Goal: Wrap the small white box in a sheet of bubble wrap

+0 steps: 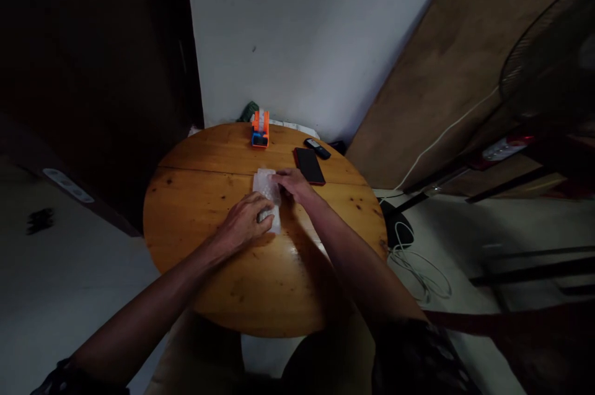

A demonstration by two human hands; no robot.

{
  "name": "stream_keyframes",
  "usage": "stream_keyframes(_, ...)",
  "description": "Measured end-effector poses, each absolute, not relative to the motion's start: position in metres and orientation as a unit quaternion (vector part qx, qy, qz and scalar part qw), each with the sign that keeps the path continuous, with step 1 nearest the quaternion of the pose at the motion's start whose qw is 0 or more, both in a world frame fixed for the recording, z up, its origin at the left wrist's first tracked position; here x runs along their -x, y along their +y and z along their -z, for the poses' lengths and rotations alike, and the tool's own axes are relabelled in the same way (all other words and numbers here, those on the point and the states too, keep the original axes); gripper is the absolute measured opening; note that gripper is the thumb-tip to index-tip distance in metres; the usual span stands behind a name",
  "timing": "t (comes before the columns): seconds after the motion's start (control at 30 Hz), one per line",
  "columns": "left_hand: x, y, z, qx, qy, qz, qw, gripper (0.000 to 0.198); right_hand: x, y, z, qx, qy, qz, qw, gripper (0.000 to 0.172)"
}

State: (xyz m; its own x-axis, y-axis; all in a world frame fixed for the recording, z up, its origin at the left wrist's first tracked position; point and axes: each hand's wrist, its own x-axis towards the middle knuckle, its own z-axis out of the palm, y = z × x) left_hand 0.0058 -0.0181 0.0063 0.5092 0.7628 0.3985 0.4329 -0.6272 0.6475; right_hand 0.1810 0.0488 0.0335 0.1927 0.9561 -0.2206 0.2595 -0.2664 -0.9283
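Note:
A small folded piece of bubble wrap [266, 183] lies on the round wooden table [186, 215]. Over its lower left part, my left hand [247, 216] is closed, with fingers curled around the edge of the wrap. My right hand [292, 181] grips the upper right edge, its fingertips bent against the plastic. Whether anything is inside the wrap cannot be made out. Just beyond my right hand rests a dark flat rectangular object with red edges [309, 165], and behind that a black remote control [317, 147].
An orange and blue tape dispenser [260, 129] stands near the table's far edge, close to the wall [297, 35]. To the right are a fan [548, 54] and a coiled white cable [421, 271] on the floor. A dark door [93, 60] borders the left side.

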Motion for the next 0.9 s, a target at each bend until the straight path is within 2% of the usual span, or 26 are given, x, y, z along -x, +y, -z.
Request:
stream_keyframes(0.13, -0.004, -0.019, -0.010, -0.832, 0.362, -0.336, 0.253, 0.018, -0.176, 0.056, -0.048, 0.603, -0.489, -0.468, 0.422, 0.032)
stream_keyframes(0.3, -0.005, -0.023, -0.019, -0.832, 0.397, -0.302, 0.244, 0.012, -0.176, 0.019, -0.060, 0.492, -0.555, -0.469, 0.479, 0.033)
stream_keyframes(0.4, -0.005, -0.031, -0.025, -0.824, 0.458, -0.282, 0.179, 0.008, -0.173, -0.010, -0.060, 0.475, -0.566, -0.457, 0.496, 0.033)
stream_keyframes(0.57, 0.000, -0.041, -0.028, -0.813, 0.524, -0.240, 0.085, 0.023, -0.168, -0.048, -0.054, 0.486, -0.597, -0.411, 0.489, 0.029)
stream_keyframes(0.8, 0.009, -0.039, -0.016, -0.778, 0.529, -0.302, 0.154, 0.021, -0.165, -0.089, -0.028, 0.516, -0.680, -0.266, 0.448, 0.011)
stream_keyframes(0.9, 0.019, -0.036, -0.011, -0.809, 0.455, -0.320, 0.189, 0.035, -0.167, -0.097, -0.018, 0.514, -0.714, -0.198, 0.432, 0.011)
